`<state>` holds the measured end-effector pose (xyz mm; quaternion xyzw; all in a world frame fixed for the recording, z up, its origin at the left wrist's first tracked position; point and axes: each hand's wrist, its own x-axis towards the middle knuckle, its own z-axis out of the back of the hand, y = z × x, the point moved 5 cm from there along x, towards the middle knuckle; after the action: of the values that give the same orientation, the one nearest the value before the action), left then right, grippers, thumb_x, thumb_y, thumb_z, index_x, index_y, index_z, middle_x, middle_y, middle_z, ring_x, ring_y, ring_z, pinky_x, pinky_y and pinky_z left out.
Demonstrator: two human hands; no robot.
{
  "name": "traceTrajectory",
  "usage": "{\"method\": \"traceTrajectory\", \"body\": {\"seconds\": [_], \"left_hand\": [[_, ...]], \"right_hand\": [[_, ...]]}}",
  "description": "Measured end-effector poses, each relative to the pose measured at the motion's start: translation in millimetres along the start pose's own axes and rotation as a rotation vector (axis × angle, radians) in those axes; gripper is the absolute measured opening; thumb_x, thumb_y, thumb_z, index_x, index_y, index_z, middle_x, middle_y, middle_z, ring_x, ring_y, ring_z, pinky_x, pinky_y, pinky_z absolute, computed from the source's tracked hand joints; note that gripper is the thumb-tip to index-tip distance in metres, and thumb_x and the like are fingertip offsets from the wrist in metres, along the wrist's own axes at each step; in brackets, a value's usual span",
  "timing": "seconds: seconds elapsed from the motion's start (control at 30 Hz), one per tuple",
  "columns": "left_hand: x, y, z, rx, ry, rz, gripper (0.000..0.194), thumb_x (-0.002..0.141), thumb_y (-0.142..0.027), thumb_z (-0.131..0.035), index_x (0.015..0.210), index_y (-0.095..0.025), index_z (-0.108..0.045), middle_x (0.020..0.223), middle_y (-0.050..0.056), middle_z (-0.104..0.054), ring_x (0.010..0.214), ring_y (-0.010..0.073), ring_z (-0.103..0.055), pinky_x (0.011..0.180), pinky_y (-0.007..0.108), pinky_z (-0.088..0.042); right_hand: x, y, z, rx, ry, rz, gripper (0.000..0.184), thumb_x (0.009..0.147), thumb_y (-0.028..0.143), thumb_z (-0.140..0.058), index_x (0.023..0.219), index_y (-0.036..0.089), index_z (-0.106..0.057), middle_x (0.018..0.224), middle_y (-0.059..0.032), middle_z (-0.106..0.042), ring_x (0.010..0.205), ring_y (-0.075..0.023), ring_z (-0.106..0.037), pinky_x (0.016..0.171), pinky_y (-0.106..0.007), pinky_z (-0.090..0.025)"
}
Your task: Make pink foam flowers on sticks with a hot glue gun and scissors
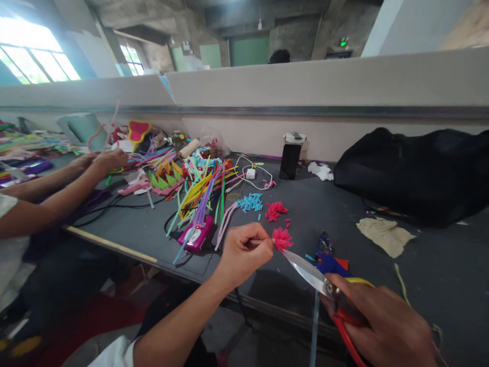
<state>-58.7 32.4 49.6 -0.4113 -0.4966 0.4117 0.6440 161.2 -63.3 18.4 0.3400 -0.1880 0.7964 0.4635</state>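
Note:
My left hand (pixel 244 250) is closed in a pinch, holding a pink pipe-cleaner flower (pixel 282 238) with a fringed head just beyond the fingertips. My right hand (pixel 382 326) grips red-handled scissors (pixel 309 271). Their blades point up and left, and the tip is at the lower edge of the flower; whether it touches cannot be made out. Behind the flower lie a heap of short pinkish-red pieces (pixel 275 211) and a heap of short blue pieces (pixel 250 202). Blue and red scraps (pixel 331 262) rest on the table beyond the scissors.
A magenta box (pixel 196 234) stands near the table edge, by a bundle of colourful pipe cleaners (pixel 206 191). Farther back are a white cable (pixel 250 174) and a phone (pixel 290 161). A black bag (pixel 412 176) and beige cloth (pixel 384 235) lie right. A co-worker's arms (pixel 69 178) reach in left.

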Motion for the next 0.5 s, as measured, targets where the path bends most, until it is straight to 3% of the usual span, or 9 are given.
{"method": "traceTrajectory", "body": {"seconds": [0.5], "left_hand": [[1, -1, 1.1, 0.022, -0.010, -0.019, 0.016, 0.067, -0.019, -0.054, 0.052, -0.016, -0.049, 0.049, -0.005, -0.038, 0.046, 0.0064, -0.031, 0.044, 0.021, -0.022]], "right_hand": [[-14, -8, -4, -0.026, 0.027, 0.051, 0.028, 0.086, 0.021, -0.058, 0.114, 0.024, -0.064, 0.084, 0.0051, -0.075, 0.065, -0.0099, -0.068, 0.069, -0.024, -0.043]]}}
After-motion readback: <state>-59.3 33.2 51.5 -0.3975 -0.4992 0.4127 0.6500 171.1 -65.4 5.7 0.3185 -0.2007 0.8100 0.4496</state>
